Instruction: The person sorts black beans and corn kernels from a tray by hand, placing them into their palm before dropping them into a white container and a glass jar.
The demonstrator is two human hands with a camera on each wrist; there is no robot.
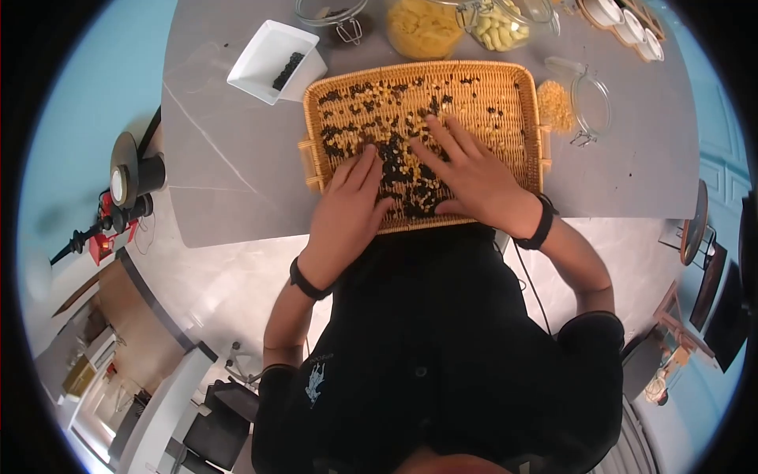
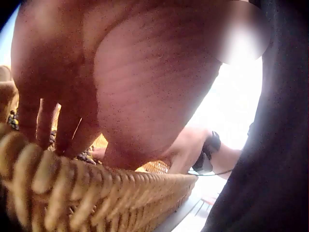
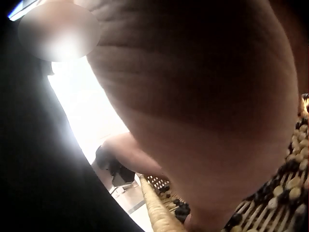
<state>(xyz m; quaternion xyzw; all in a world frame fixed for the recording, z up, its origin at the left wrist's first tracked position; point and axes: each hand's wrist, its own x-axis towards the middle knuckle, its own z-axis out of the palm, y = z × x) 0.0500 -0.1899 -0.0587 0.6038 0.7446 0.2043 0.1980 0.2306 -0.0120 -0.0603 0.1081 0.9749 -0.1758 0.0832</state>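
A rectangular wicker basket [image 1: 517, 134] holds scattered black beans [image 1: 392, 162] mixed with yellow ones [image 1: 384, 93]. My left hand [image 1: 346, 207] reaches over its near left part, fingers extended down among the beans. Farther right, my right hand [image 1: 483, 180] spreads its fingers over the middle of the basket, thumb near the front rim. In the left wrist view the left palm [image 2: 140, 82] hangs over the woven rim [image 2: 101, 193], its fingers hidden in part. The right wrist view shows the right palm [image 3: 203, 106] above beans [image 3: 289, 181] on the wicker bottom.
Left of the basket, a white square dish [image 1: 272, 47] with some black beans leans tilted on the grey table [image 1: 213, 182]. Behind stand glass jars, one with yellow pieces [image 1: 425, 30], another with pale curved pieces [image 1: 499, 33]. An open jar [image 1: 592, 104] with yellow grains lies at right.
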